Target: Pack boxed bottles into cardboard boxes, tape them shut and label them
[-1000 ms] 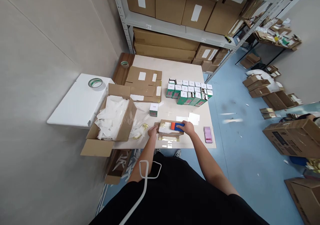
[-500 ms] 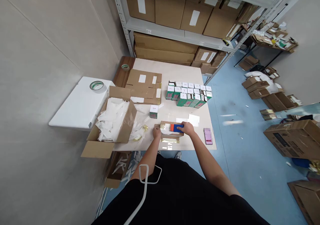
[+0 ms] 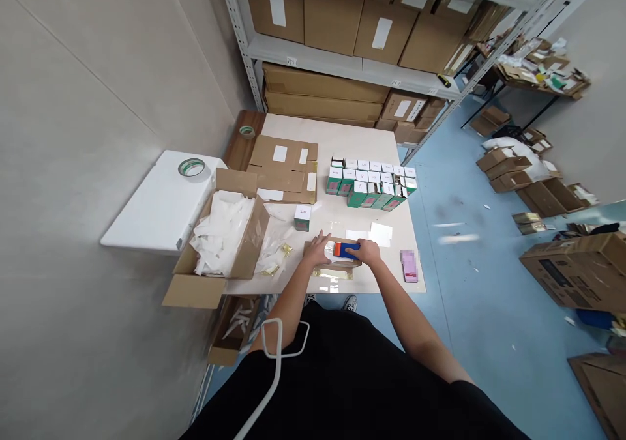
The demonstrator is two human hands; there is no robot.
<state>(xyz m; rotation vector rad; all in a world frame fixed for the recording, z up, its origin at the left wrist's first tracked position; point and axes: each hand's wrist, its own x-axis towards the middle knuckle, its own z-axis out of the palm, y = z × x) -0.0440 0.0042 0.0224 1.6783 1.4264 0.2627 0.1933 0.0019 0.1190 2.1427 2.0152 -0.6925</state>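
Blue tool (image 3: 348, 251) lies crosswise, orange end (image 3: 337, 249) L, R hand (image 3: 368, 251) clasping; L hand (image 3: 317, 251) splayed

Grey wall (image 3: 98, 133), pale blue flr (image 3: 469, 199), metal shelving w/ cardboard bxs (image 3: 332, 19), wht tbl (image 3: 347, 141)

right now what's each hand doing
Left hand: open, fingers spread, on the small carton.
Right hand: closed on the blue and orange tool, over the carton.

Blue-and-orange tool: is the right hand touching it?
Touching: the head view shows the right hand gripping the blue end of the tool.
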